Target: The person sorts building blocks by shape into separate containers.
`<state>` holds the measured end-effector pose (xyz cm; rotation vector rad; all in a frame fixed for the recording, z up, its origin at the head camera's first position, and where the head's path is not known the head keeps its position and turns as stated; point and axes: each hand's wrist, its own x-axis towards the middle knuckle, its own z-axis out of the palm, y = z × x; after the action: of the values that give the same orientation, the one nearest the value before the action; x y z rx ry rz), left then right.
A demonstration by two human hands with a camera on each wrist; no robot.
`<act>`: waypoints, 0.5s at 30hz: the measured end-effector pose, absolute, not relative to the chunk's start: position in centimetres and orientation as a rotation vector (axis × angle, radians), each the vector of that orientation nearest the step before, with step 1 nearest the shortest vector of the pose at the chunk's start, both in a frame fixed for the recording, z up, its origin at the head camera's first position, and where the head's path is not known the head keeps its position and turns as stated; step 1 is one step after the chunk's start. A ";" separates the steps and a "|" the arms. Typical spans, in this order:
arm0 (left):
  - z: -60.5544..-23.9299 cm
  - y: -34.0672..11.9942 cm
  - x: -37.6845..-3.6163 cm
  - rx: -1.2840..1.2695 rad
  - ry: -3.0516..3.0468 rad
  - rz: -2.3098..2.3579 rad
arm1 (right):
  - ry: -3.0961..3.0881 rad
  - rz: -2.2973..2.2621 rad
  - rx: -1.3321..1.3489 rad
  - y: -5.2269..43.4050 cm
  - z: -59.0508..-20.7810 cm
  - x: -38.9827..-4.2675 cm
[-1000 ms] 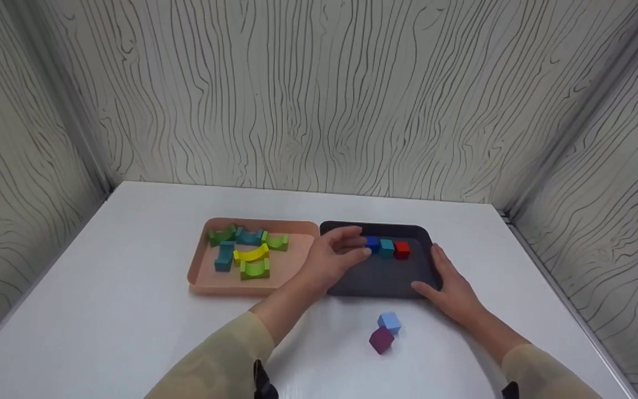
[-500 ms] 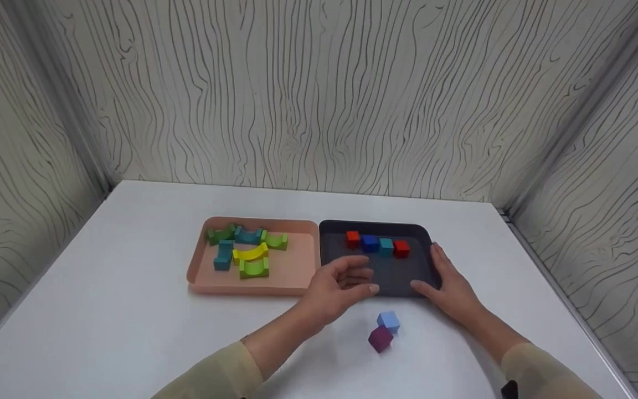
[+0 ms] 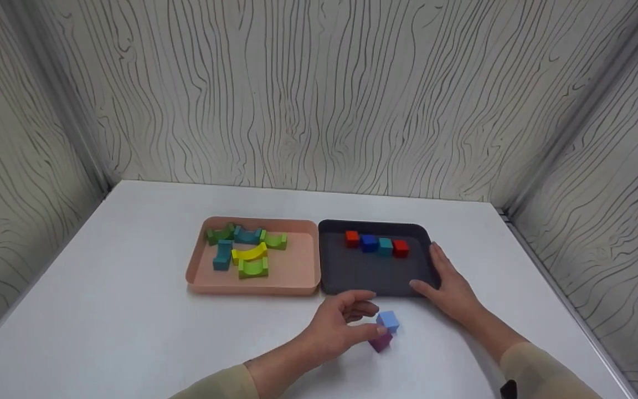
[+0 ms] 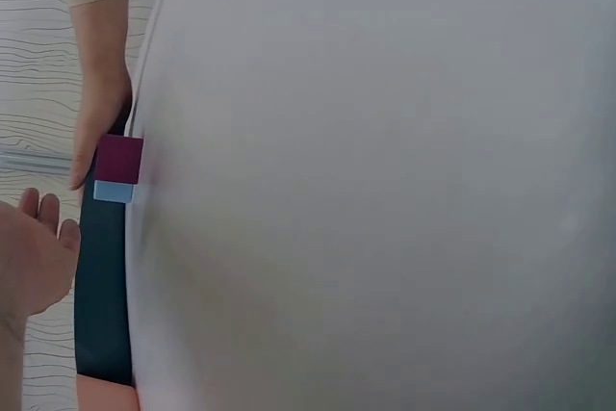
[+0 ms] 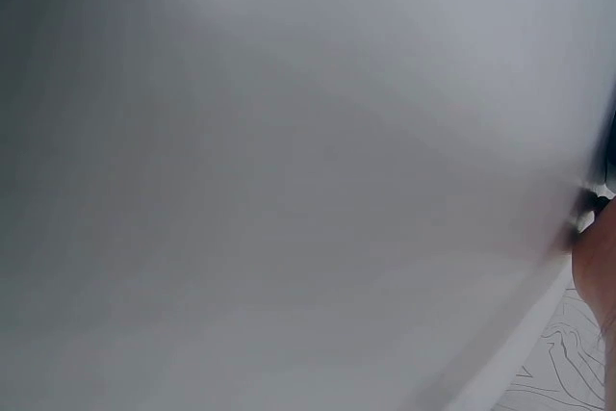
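My left hand (image 3: 333, 330) is over the white table in the head view, its fingers loosely bent and apart, with nothing held. Its thumb tip overlaps a purple cube (image 3: 380, 342), which touches a light blue cube (image 3: 388, 321) behind it. Both cubes also show in the left wrist view, the purple cube (image 4: 119, 159) nearer. My right hand (image 3: 454, 291) rests at the right side of a dark tray (image 3: 374, 277), fingers extended along the outer wall and thumb over the front corner. A red cube (image 3: 352, 239), a blue cube (image 3: 369, 243), a teal cube (image 3: 385, 247) and another red cube (image 3: 401, 249) form a row inside it.
A pink tray (image 3: 294, 271) stands against the dark tray's left side. In it lie several arch blocks, among them a yellow arch block (image 3: 250, 254) and a light green arch block (image 3: 253, 268). Wood-patterned panels (image 3: 308, 100) enclose the table (image 3: 130, 332) at the back and sides.
My left hand has come from over the dark tray toward me, down to the purple and light blue cubes, uncovering the left red cube. My right hand has stayed at the tray.
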<state>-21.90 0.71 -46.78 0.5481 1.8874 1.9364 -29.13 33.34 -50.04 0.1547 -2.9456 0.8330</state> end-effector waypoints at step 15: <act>-49.4 1.5 -20.9 0.585 2.019 1.869 | -2.951 0.841 0.146 33.4 -50.1 -29.2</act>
<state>-20.88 1.54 -49.38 0.5851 2.0192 1.8689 -29.19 33.36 -50.08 0.1459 -2.9510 0.8415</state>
